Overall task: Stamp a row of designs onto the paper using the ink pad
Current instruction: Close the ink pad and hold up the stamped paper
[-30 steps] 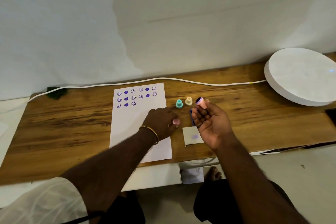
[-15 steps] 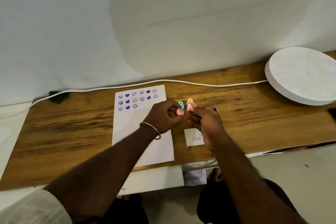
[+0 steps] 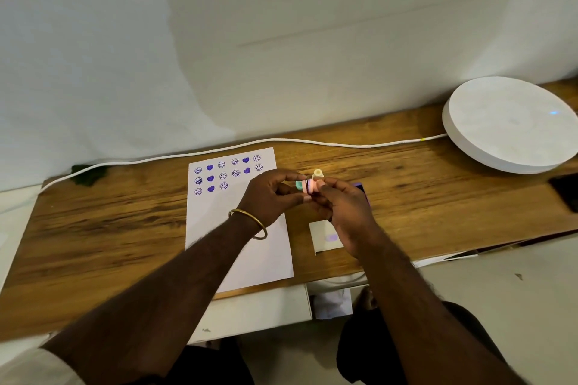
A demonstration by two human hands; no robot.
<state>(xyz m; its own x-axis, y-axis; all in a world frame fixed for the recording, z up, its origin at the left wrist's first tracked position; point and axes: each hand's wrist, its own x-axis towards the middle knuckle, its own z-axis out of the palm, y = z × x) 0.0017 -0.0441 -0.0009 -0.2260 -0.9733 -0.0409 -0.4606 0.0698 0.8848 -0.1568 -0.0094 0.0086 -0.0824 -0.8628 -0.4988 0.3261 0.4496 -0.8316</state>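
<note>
The white paper [image 3: 219, 228] lies on the wooden desk [image 3: 109, 228]. It carries two full rows and one short row of purple smileys and hearts at its top. Just right of the paper's top, my left hand [image 3: 269, 197] and my right hand [image 3: 347, 212] meet above the desk. The right hand pinches the pink stamp [image 3: 312, 187], and the left hand pinches a pink cap pressed against it. A teal stamp [image 3: 299, 186] shows behind the fingers, and a cream stamp [image 3: 317, 173] stands beyond. The purple ink pad [image 3: 360, 187] is mostly hidden by my right hand.
A small white card with a purple smudge [image 3: 323, 237] lies under my right wrist. A white round disc [image 3: 513, 125] sits at the far right, with a white cable [image 3: 312, 142] running along the back. A dark object [image 3: 566, 194] is at the right edge.
My right hand turned over and brought the pink stamp to my left hand. The left hand lifted off the paper with the pink cap, and both hands now meet.
</note>
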